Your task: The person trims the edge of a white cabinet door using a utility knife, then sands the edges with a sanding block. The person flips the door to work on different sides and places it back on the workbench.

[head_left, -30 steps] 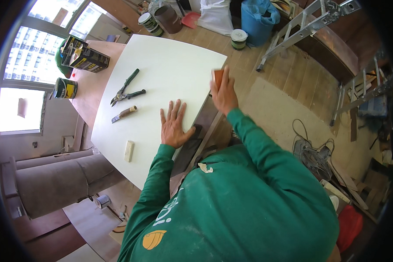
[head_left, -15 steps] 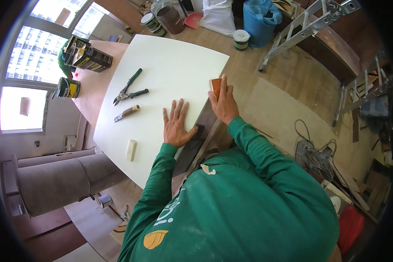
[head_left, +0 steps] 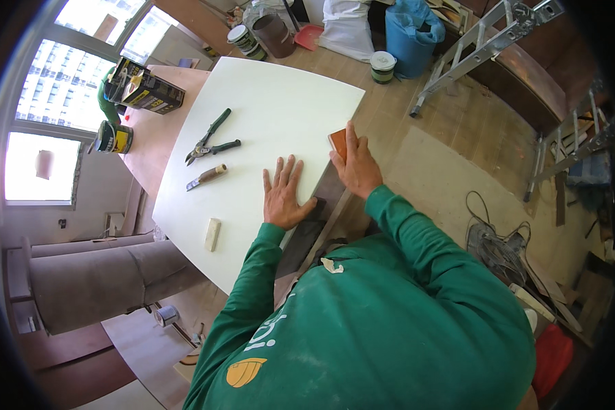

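Observation:
A white panel lies in front of me. My left hand rests flat on it near its right edge, fingers spread. My right hand grips an orange-brown block against that same edge, above and right of my left hand. On the panel, left of my hands, are green-handled snips, a short tool with a flat blade and a small off-white bar.
Cans crowd the pink board at left, above rolled material. A white sack, blue bag and lidded bucket stand at the back. Metal ladders, tangled cable and offcuts lie rightward.
My right hand has moved with the block along the panel's right edge, toward me. My left hand stays on the panel. The whole view has shifted slightly.

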### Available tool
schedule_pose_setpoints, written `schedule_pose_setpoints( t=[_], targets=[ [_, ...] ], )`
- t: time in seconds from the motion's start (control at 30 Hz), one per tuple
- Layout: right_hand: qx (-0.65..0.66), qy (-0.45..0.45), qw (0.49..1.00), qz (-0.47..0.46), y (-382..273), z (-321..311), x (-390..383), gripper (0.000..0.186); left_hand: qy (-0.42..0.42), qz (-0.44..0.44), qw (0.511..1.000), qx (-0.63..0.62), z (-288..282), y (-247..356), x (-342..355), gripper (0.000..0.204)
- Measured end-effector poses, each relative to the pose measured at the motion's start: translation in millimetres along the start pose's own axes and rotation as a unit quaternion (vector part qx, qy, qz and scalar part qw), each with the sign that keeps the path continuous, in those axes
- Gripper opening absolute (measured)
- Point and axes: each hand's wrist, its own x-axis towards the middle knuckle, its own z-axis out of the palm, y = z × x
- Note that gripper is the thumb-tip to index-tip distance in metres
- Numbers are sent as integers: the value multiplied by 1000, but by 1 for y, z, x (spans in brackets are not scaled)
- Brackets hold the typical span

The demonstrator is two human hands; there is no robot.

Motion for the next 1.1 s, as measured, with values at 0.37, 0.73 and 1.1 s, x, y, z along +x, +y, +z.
schedule_pose_setpoints(
  t=[0.37,0.73,1.1],
  targets=[
    [-74,123,989,-37,21,17,41,83,-7,-5,1000,-14,6,0,5,107],
    [154,152,961,175,84,-82,156,96,-18,97,995,-8,13,-3,90,64],
    [185,126,883,413,253,-102,-154,84,-88,204,975,-34,21,27,302,82]
  ],
)
